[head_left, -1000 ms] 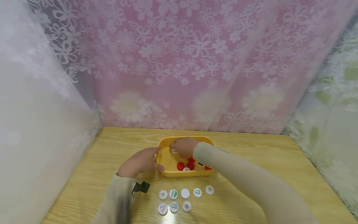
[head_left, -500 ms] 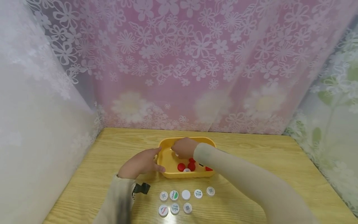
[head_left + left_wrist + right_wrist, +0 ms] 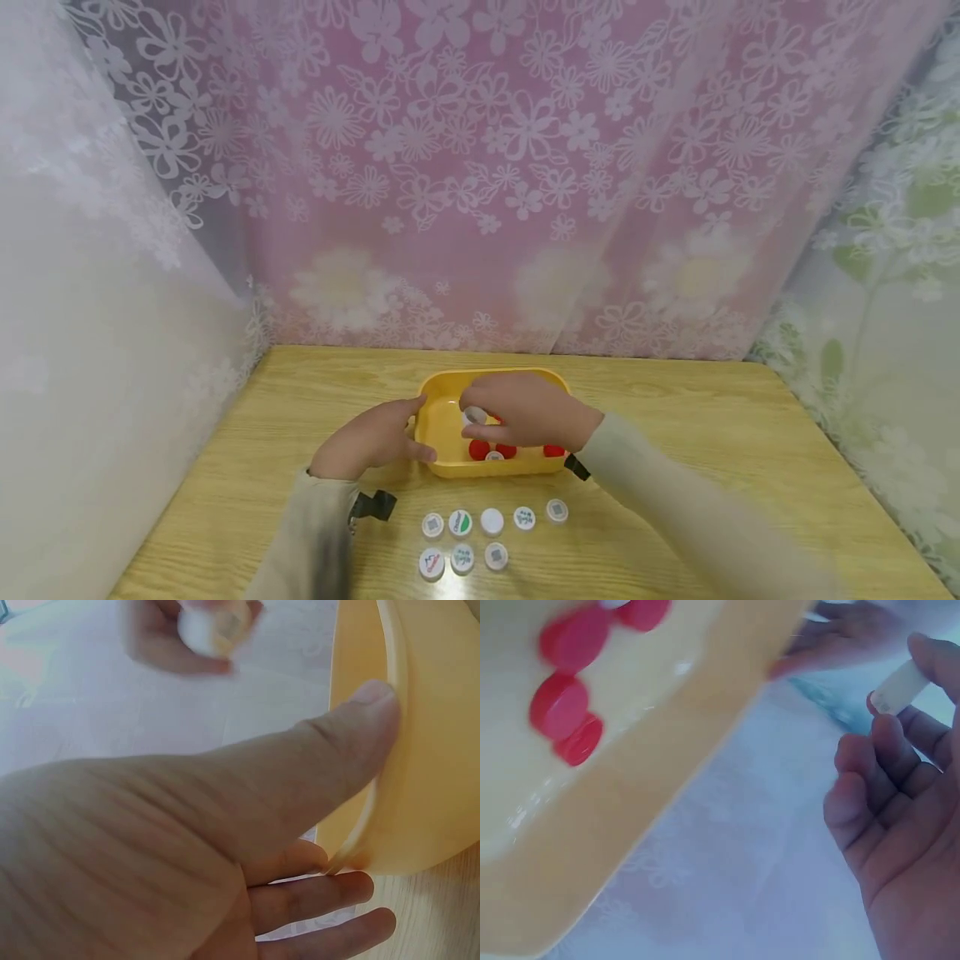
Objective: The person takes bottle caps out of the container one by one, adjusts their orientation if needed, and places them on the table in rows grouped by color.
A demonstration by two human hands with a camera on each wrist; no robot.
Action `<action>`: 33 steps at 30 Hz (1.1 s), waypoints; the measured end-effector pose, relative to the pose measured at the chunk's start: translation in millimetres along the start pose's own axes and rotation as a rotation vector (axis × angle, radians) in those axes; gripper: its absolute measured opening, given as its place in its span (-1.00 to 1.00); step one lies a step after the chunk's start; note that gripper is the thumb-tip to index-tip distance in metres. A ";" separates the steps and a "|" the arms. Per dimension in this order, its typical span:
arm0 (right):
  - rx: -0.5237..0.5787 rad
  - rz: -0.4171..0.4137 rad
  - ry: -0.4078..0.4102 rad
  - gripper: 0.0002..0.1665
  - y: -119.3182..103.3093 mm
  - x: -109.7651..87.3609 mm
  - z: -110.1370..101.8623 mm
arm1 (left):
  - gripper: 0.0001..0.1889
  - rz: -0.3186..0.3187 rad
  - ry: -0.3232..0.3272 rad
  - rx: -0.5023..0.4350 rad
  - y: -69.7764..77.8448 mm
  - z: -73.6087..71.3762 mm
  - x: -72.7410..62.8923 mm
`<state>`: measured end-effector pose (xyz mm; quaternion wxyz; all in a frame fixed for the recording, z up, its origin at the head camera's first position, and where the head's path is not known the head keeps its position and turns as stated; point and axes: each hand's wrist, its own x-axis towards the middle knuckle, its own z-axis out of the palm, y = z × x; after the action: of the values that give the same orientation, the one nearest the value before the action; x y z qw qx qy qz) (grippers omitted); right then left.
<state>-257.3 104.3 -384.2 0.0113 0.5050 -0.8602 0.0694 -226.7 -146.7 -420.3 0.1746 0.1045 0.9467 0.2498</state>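
My right hand [image 3: 528, 408] is over the yellow plastic box [image 3: 495, 471], pinching a white bottle cap [image 3: 474, 415] between thumb and fingers. The right wrist view shows this cap edge-on at the fingertips, the other fingers loosely bent. My left hand [image 3: 371, 440] rests against the box's left end, thumb and fingers spread along it; in the left wrist view the thumb lies on the rim [image 3: 396, 667]. Several red bottle caps [image 3: 478, 451] and one white cap [image 3: 494, 457] lie inside the box. Part of its interior is hidden by the right hand.
On the wooden table [image 3: 675, 467], in front of the box, several white bottle caps [image 3: 492, 522] lie in two rows, some printed. Behind the table hangs a pink flowered curtain [image 3: 487, 208], with pale curtains on both sides. A black strap [image 3: 375, 505] hangs at my left wrist.
My right hand, earlier reaching down in the box, has risen and turned, now with the white cap showing in its pinch. The left hand keeps its place at the box's end.
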 end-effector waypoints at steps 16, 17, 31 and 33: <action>0.300 0.089 0.231 -0.58 -31.6 -97.0 -2.2 | 0.02 -0.037 0.018 -0.021 6.6 3.1 -3.1; 0.287 0.078 0.249 -0.56 -32.0 -98.6 -2.3 | 0.02 -0.038 0.018 -0.021 6.5 2.7 -3.5; 0.128 0.074 0.255 -0.58 -32.5 -101.1 -6.7 | 0.01 -0.036 0.024 -0.016 3.7 1.0 -2.8; 0.124 0.082 0.232 -0.59 -33.1 -99.7 -6.6 | 0.01 -0.042 0.025 -0.017 4.3 1.0 -4.3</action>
<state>-180.1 175.7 -383.0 0.0766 0.4577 -0.8672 0.1805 -221.9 -143.8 -417.7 0.1688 0.0799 0.9486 0.2556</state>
